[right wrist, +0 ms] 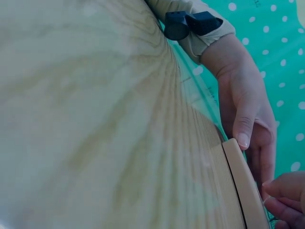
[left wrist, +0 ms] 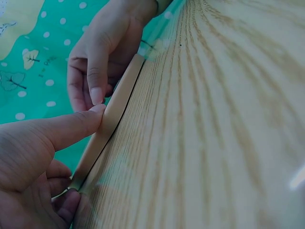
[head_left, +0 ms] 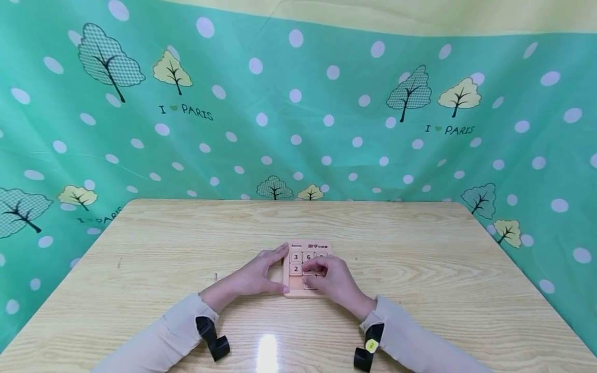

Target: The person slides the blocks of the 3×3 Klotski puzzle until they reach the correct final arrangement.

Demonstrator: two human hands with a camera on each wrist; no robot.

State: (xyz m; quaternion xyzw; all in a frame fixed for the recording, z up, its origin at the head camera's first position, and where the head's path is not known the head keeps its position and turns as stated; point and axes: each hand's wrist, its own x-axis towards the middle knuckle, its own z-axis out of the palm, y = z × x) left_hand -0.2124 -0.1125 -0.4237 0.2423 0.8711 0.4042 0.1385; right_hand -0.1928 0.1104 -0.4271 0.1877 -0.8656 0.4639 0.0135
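Note:
A pale pink sliding number puzzle (head_left: 303,294) lies flat on the table, with square number tiles in its frame. Tiles marked 3, 6 and 2 (head_left: 296,269) can be read; a tileless gap shows below the 2. My left hand (head_left: 258,272) holds the frame's left side, thumb at the near corner and fingers along the far part. My right hand (head_left: 342,282) lies over the puzzle's right part, index finger and thumb touching the middle tiles and hiding several. In both wrist views, only the puzzle's near side (left wrist: 116,102) shows.
The light wood-grain table (head_left: 186,233) reaches back to a green dotted cloth (head_left: 280,150) with printed trees, which also hangs at both sides. A black strap with a camera (head_left: 216,342) is on each wrist. Light glares on the table near the front.

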